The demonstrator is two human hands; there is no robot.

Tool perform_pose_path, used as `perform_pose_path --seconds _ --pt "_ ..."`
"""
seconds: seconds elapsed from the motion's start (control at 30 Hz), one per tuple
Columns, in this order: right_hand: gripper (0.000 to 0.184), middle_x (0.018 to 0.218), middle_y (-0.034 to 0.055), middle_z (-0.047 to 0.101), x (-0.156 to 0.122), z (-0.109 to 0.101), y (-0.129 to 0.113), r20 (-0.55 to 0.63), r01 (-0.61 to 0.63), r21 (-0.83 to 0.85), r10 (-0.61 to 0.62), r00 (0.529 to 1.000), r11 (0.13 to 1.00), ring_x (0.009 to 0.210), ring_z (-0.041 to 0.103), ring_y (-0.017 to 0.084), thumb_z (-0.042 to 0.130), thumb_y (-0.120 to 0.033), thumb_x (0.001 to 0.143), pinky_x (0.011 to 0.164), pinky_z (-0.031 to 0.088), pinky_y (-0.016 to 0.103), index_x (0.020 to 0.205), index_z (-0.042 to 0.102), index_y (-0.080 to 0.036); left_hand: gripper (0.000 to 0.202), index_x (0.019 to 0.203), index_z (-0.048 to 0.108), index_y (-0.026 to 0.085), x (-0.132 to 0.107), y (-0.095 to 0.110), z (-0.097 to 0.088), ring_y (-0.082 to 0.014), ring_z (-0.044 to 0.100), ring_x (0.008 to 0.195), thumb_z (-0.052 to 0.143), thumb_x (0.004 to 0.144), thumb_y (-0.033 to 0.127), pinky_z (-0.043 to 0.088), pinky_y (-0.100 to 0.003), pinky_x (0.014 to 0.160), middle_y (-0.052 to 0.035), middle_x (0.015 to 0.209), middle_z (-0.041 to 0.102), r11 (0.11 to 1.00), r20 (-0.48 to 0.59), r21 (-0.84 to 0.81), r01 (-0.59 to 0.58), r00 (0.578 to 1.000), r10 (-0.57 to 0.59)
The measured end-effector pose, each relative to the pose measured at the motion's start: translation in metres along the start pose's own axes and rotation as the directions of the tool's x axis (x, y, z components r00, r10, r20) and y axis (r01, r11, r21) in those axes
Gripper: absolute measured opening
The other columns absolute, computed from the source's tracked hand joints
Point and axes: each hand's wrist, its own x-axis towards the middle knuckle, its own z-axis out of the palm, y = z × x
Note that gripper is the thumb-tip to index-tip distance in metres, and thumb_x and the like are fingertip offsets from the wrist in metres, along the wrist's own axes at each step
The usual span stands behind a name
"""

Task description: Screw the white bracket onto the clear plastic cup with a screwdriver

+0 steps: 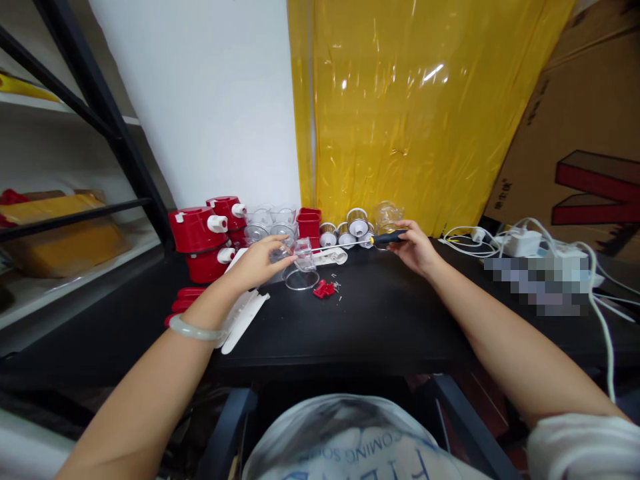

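Observation:
My left hand [260, 262] is closed on a clear plastic cup [301, 265], held upside down on the black table [380, 320]. My right hand [413, 248] grips a screwdriver [385, 237] with a black and yellow handle. Its shaft runs left, and the tip meets the cup's top. A small red part [323, 289] and a few tiny screws lie just in front of the cup. A pale bangle [196, 329] circles my left wrist.
Red containers [197, 230] with white knobs, clear cups [273, 220], a red box [309, 223] and small round parts [350, 230] line the table's back. White flat pieces [243, 317] lie left. Cables and a power strip [525, 243] lie right, shelves [65, 227] left.

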Motion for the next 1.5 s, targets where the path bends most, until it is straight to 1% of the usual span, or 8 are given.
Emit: perform_pose_path --seconds 0.1,0.3,0.4,0.6,0.73,0.9,1.23,1.5 --pt "0.037 0.081 -0.0038 0.057 -0.001 0.001 -0.003 0.026 0.024 -0.003 -0.024 0.999 1.000 0.073 0.059 0.014 0.070 -0.026 0.057 0.062 0.053 0.027 0.089 0.052 -0.027 0.050 0.091 0.069 0.019 0.001 -0.001 0.000 -0.0340 0.060 0.125 0.055 0.090 0.067 0.046 -0.050 0.108 -0.0167 0.137 0.062 1.000 0.006 0.006 0.007 1.000 -0.007" --pt "0.045 0.058 -0.0058 0.048 0.009 -0.003 0.005 -0.080 0.033 -0.260 -0.055 0.995 0.965 0.047 0.048 0.011 0.064 -0.067 0.073 0.048 0.046 0.027 0.081 0.050 -0.025 0.052 0.092 0.069 0.020 0.002 0.000 0.000 -0.0335 0.060 0.124 0.055 0.088 0.070 0.045 -0.050 0.108 -0.0157 0.139 0.061 1.000 0.011 0.009 0.028 1.000 -0.028" --pt "0.040 0.052 -0.0088 0.042 0.010 -0.003 0.006 -0.084 0.033 -0.302 -0.061 0.995 0.953 0.040 0.039 0.008 0.071 -0.058 0.072 0.047 0.045 0.027 0.079 0.050 -0.025 0.053 0.093 0.069 0.019 0.002 0.001 -0.001 -0.0341 0.060 0.125 0.054 0.088 0.070 0.045 -0.050 0.109 -0.0161 0.140 0.061 1.000 0.017 0.000 0.029 0.999 -0.029" --pt "0.037 0.075 -0.0059 0.056 -0.001 0.000 -0.005 0.006 -0.012 -0.018 0.012 1.000 1.000 0.062 0.057 0.012 0.070 -0.029 0.059 0.055 0.051 0.026 0.091 0.052 -0.028 0.053 0.091 0.069 0.020 0.001 0.004 -0.002 -0.0339 0.060 0.125 0.054 0.088 0.072 0.045 -0.050 0.109 -0.0150 0.140 0.061 0.999 0.022 0.007 0.046 0.999 -0.046" --pt "0.037 0.082 -0.0038 0.058 0.000 -0.001 -0.004 0.004 0.030 -0.058 -0.030 1.000 0.998 0.068 0.059 0.013 0.075 -0.038 0.060 0.055 0.052 0.026 0.087 0.053 -0.027 0.054 0.091 0.068 0.021 0.001 0.005 -0.002 -0.0334 0.059 0.126 0.053 0.088 0.072 0.045 -0.050 0.109 -0.0148 0.138 0.062 0.999 0.021 -0.001 0.040 0.999 -0.040" --pt "0.046 0.056 -0.0061 0.046 0.009 -0.005 0.005 -0.062 0.051 -0.301 -0.072 0.995 0.952 0.042 0.043 0.008 0.067 -0.068 0.075 0.044 0.046 0.026 0.079 0.052 -0.024 0.054 0.091 0.068 0.019 0.001 0.003 -0.002 -0.0331 0.060 0.125 0.054 0.089 0.071 0.045 -0.049 0.109 -0.0165 0.136 0.063 1.000 0.011 0.001 0.013 1.000 -0.013" --pt "0.036 0.075 -0.0069 0.055 0.001 0.002 -0.002 -0.035 -0.055 -0.072 0.053 0.998 0.996 0.053 0.052 0.008 0.068 -0.026 0.060 0.050 0.049 0.025 0.091 0.050 -0.026 0.054 0.091 0.069 0.019 0.001 0.003 -0.002 -0.0347 0.059 0.126 0.055 0.088 0.071 0.044 -0.050 0.110 -0.0164 0.139 0.061 1.000 0.020 -0.006 0.030 0.999 -0.030" --pt "0.035 0.074 -0.0064 0.056 0.004 -0.001 0.000 -0.028 -0.023 -0.098 0.020 0.999 0.995 0.053 0.055 0.010 0.067 -0.029 0.060 0.050 0.049 0.026 0.090 0.050 -0.025 0.053 0.093 0.069 0.019 0.001 0.001 -0.001 -0.0342 0.059 0.126 0.054 0.089 0.070 0.044 -0.050 0.110 -0.0161 0.139 0.061 1.000 0.015 0.007 0.024 1.000 -0.024"
